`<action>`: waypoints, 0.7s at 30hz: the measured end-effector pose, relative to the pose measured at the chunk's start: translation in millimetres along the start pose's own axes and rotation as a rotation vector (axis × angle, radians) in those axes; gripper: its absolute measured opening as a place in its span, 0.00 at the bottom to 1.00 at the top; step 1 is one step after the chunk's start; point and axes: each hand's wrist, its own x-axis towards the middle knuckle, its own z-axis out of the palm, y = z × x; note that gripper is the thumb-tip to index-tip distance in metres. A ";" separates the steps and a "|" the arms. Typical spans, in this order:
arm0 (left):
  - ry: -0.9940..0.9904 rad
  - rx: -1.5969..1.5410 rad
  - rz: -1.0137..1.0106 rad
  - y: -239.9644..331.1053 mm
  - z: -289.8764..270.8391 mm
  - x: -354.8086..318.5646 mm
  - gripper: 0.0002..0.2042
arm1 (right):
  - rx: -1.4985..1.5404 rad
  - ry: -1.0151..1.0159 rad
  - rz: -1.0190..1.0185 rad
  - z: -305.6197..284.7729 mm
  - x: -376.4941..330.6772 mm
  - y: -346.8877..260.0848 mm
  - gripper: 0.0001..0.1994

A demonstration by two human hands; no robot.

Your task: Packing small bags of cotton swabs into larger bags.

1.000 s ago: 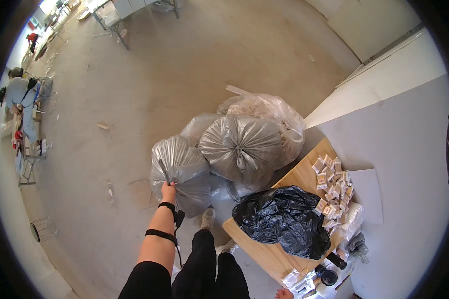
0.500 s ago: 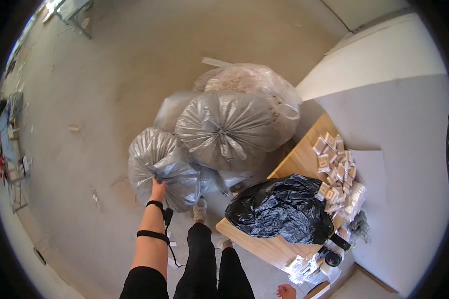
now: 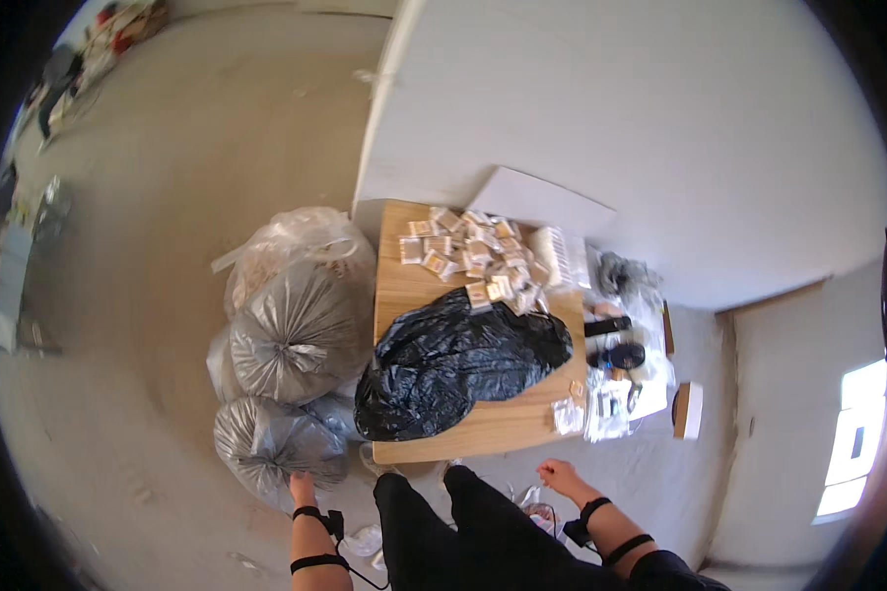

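Observation:
My left hand (image 3: 303,487) grips the near edge of a tied grey plastic bag (image 3: 271,448) that sits on the floor at my left. A bigger grey bag (image 3: 291,335) and a clear bag (image 3: 296,246) stand behind it, against a low wooden table (image 3: 483,428). On the table lie a crumpled black bag (image 3: 458,360) and several small packets (image 3: 468,256). My right hand (image 3: 559,476) hangs just below the table's front edge with fingers apart and nothing in it. My black-clad legs (image 3: 463,532) stand between the two hands.
A white wall (image 3: 611,118) runs behind the table, with a white board (image 3: 542,202) leaning on it. Small dark items and clear wrappers (image 3: 611,364) crowd the table's right end. A small box (image 3: 687,409) lies on the floor at the right. Distant furniture (image 3: 30,246) lines the far left.
The view has swung right, so the table is now in front of me. The grey bag in my left hand has come down beside the other bags. My right hand has come into view.

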 end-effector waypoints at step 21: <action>-0.521 -0.124 0.074 166.5 40.4 -142.5 0.05 | 0.751 0.401 0.088 -163.7 57.4 187.9 0.09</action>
